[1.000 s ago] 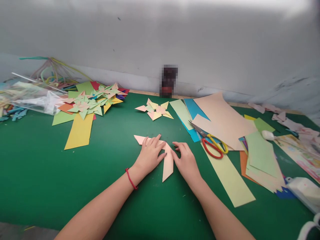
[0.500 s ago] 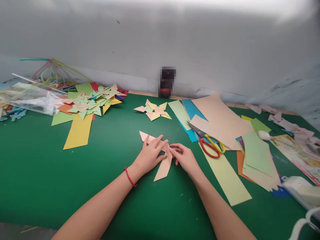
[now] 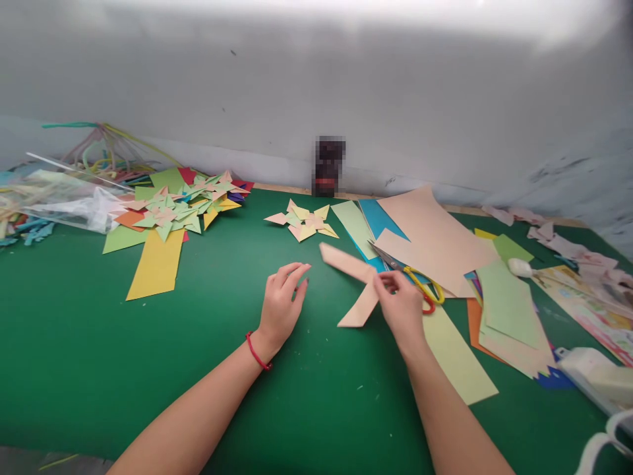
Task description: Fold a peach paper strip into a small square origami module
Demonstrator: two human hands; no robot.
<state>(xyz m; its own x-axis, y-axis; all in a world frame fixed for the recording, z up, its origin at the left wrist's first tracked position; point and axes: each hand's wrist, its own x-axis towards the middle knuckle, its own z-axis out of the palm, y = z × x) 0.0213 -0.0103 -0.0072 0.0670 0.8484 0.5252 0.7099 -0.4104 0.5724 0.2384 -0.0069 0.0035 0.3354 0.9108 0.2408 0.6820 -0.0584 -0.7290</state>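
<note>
A folded strip of pale pink paper (image 3: 352,265), bent into a V shape, is pinched at its fold by my right hand (image 3: 401,307). Its two arms point left, one toward the wall and one toward me. My left hand (image 3: 284,300), a red cord on the wrist, is off the paper with its fingers loosely curved and apart from the thumb, nothing in it. Behind the strip lies a star (image 3: 305,220) of folded yellow, green and pink paper. Scissors (image 3: 420,284) with yellow and red handles rest just beyond my right hand, which partly hides them.
Sheets of pink paper (image 3: 445,247) and a pale green strip (image 3: 459,363) lie on the right of the green table (image 3: 222,396). More folded stars (image 3: 173,214) and a yellow strip (image 3: 155,264) are on the left, beside a clear plastic bag (image 3: 74,201). A blurred dark object (image 3: 329,165) stands by the wall.
My right hand has moved right, carrying the pink strip out from under my left hand. My left hand has let go of the paper and drawn slightly left.
</note>
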